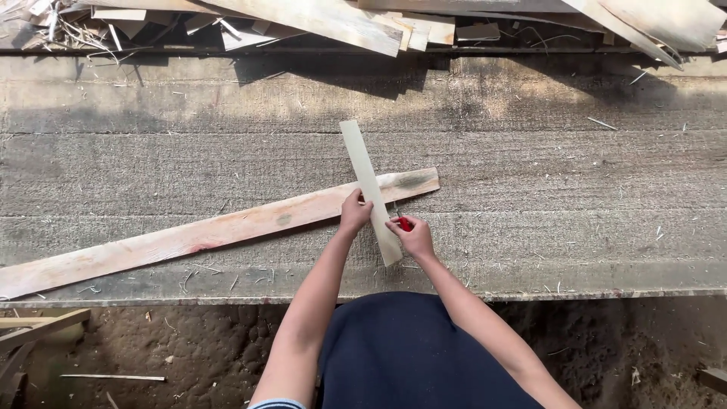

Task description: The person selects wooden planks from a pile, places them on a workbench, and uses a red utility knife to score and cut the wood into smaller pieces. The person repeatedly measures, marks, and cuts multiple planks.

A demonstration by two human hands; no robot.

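The left hand [354, 213] presses its closed fingers on the left edge of a short pale wooden strip [369, 189], which lies crosswise over a long reddish plank [219, 231] on the wide wooden workbench [568, 189]. The right hand [413, 236] is closed around a small red pencil-like marker [405, 224] and holds it against the right edge of the strip, just below the place where strip and plank cross. Wood scraps [318, 19] are piled along the far side of the workbench.
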